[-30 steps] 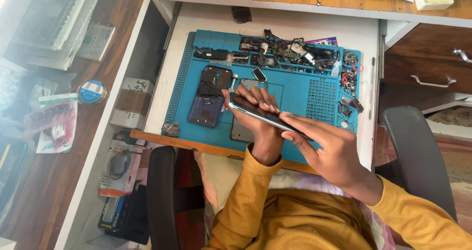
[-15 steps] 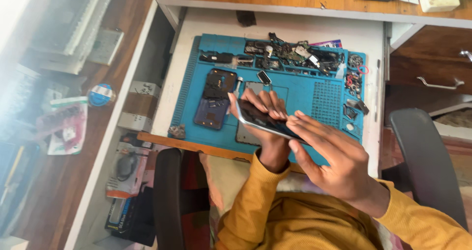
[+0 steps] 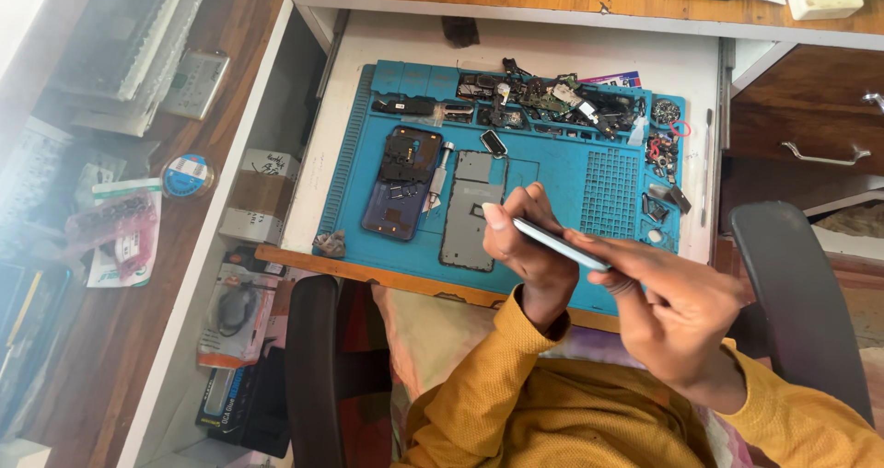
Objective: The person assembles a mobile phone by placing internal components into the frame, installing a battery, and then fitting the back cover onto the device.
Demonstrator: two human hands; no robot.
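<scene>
Head view: left hand (image 3: 527, 247), right hand (image 3: 677, 302) both gripping thin phone (image 3: 560, 243); white-labelled brown box (image 3: 259, 196) left of blue mat (image 3: 552, 169).

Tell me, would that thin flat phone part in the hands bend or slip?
The thin panel looks straight edge-on, so probably stiff. Both the left hand and right hand pinch it, suggesting it may be slippery. Being so thin, it is likely light and could crack.

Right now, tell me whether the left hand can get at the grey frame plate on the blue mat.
Probably yes: the left hand hovers right beside the grey frame plate, nothing between them, but its fingers grip a thin phone panel.
</scene>
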